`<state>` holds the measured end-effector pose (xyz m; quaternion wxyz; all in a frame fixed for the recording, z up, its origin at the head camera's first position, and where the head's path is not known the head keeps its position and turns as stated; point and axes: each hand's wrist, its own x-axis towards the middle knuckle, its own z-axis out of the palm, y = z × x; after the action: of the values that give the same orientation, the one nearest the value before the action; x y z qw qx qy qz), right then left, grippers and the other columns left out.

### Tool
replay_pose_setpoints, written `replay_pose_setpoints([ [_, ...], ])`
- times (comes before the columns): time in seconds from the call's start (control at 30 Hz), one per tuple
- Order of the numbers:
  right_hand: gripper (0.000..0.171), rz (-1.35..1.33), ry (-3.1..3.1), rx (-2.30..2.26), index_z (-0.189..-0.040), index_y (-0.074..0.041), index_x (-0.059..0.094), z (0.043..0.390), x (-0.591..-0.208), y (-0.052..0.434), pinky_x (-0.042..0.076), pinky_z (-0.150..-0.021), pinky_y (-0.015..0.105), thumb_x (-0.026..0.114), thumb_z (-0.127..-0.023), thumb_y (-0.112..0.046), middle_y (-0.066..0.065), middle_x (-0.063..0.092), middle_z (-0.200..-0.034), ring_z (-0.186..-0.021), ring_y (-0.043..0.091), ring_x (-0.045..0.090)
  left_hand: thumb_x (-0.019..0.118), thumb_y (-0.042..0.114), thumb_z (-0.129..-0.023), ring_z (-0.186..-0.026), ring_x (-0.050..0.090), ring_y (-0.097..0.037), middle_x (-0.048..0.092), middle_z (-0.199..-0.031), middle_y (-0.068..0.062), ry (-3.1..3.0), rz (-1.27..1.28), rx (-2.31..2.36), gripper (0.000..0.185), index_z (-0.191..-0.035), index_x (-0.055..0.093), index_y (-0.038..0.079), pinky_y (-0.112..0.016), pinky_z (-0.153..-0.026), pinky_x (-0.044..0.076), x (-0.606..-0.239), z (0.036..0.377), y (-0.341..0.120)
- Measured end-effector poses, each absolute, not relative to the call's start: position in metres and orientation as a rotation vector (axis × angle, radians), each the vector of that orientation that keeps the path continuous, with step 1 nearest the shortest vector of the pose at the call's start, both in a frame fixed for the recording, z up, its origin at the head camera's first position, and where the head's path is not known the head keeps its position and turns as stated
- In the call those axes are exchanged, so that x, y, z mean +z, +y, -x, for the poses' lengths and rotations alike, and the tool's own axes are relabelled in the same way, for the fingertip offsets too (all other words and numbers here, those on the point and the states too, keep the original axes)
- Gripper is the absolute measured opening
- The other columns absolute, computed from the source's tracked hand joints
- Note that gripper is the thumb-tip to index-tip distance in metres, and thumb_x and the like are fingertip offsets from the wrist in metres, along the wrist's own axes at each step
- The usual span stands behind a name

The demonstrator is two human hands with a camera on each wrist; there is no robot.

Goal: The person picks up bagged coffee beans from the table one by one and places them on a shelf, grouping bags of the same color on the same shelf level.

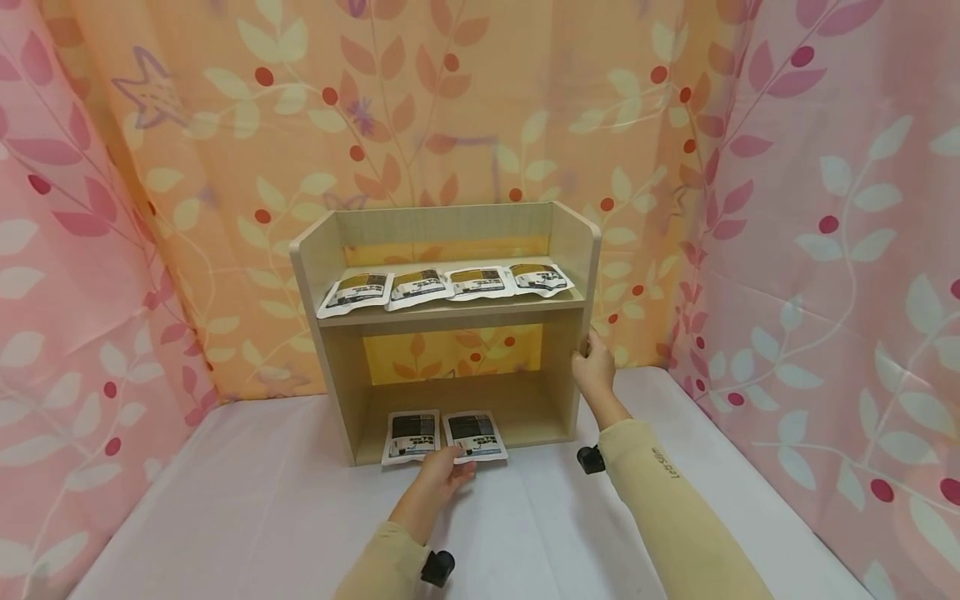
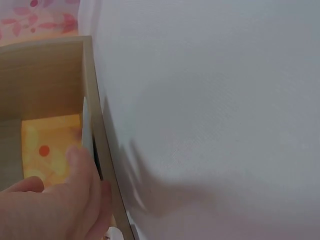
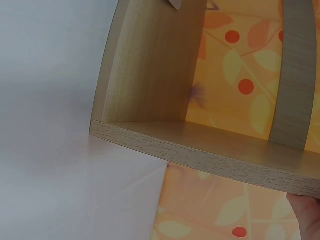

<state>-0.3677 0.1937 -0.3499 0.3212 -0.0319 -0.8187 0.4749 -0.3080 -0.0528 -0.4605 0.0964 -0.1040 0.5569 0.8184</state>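
A two-tier wooden desktop shelf (image 1: 450,315) stands upright. Two white-edged printed pouches lie on its lower board, a left pouch (image 1: 412,433) and a right pouch (image 1: 475,433), both with near edges over the board's front. My left hand (image 1: 438,479) pinches the near edge of the right pouch. In the left wrist view that pouch (image 2: 87,125) appears edge-on beside my fingers. My right hand (image 1: 596,371) grips the shelf's right side panel. Only a little of the right hand (image 3: 306,212) shows against that panel in the right wrist view.
Several similar pouches (image 1: 480,282) lie in a row on the upper board. A white cloth (image 1: 247,492) covers the table. Floral curtains (image 1: 465,100) hang behind and on both sides.
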Motion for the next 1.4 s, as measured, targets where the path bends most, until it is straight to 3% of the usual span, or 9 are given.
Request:
replay_pose_setpoints([
  [0.23,0.043,0.104,-2.157,1.252,-0.125,-0.003,0.058,0.368,-0.350,0.193,0.044,-0.087,0.056,0.055,-0.082,0.001,0.028,0.067,-0.105,-0.099,0.043,0.061,0.043,-0.006,-0.095,-0.092,0.057,-0.027,0.026,-0.142,-0.039,1.696,0.347,2.430,0.060,-0.142,0.009,-0.022,-0.036,-0.094,0.048,-0.450,0.305,-0.050],
  [0.5,0.042,0.088,-2.149,1.257,-0.123,-0.002,0.059,0.369,-0.350,0.189,0.045,-0.086,0.055,0.055,-0.082,0.001,0.028,0.067,-0.104,-0.098,0.043,0.062,0.043,-0.007,-0.094,-0.114,0.051,-0.040,0.024,-0.144,-0.039,1.703,0.362,2.449,0.058,-0.142,0.013,-0.022,-0.044,-0.104,0.039,-0.447,0.308,-0.051],
  [0.67,0.041,0.080,-2.148,1.262,-0.122,-0.002,0.059,0.369,-0.350,0.187,0.045,-0.084,0.055,0.054,-0.081,0.002,0.028,0.067,-0.101,-0.095,0.042,0.062,0.045,-0.008,-0.093,-0.117,0.046,-0.040,0.021,-0.144,-0.038,1.615,0.373,2.508,0.062,-0.143,0.009,-0.022,-0.045,-0.107,0.036,-0.446,0.310,-0.049],
  [0.97,0.037,0.067,-2.144,1.256,-0.117,0.000,0.060,0.371,-0.350,0.183,0.045,-0.081,0.055,0.056,-0.081,0.002,0.027,0.067,-0.093,-0.089,0.042,0.061,0.040,-0.006,-0.095,-0.135,0.022,-0.050,0.014,-0.146,-0.040,1.543,0.333,2.567,0.063,-0.143,0.002,-0.022,-0.049,-0.110,0.029,-0.446,0.309,-0.054],
  [1.13,0.038,0.062,-2.153,1.256,-0.119,-0.001,0.060,0.372,-0.351,0.183,0.045,-0.083,0.055,0.055,-0.082,0.002,0.027,0.067,-0.096,-0.092,0.042,0.061,0.039,-0.003,-0.096,-0.136,0.018,-0.053,0.010,-0.148,-0.041,1.523,0.297,2.573,0.063,-0.144,0.002,-0.020,-0.053,-0.111,0.024,-0.451,0.304,-0.060],
  [1.4,0.033,0.035,-2.215,1.245,-0.117,0.001,0.056,0.376,-0.349,0.192,0.045,-0.085,0.056,0.054,-0.084,0.003,0.029,0.065,-0.106,-0.099,0.043,0.060,0.038,-0.002,-0.098,-0.137,0.018,-0.053,-0.001,-0.151,-0.039,1.532,0.202,2.518,0.068,-0.144,-0.010,-0.018,-0.056,-0.112,0.019,-0.438,0.288,-0.068],
])
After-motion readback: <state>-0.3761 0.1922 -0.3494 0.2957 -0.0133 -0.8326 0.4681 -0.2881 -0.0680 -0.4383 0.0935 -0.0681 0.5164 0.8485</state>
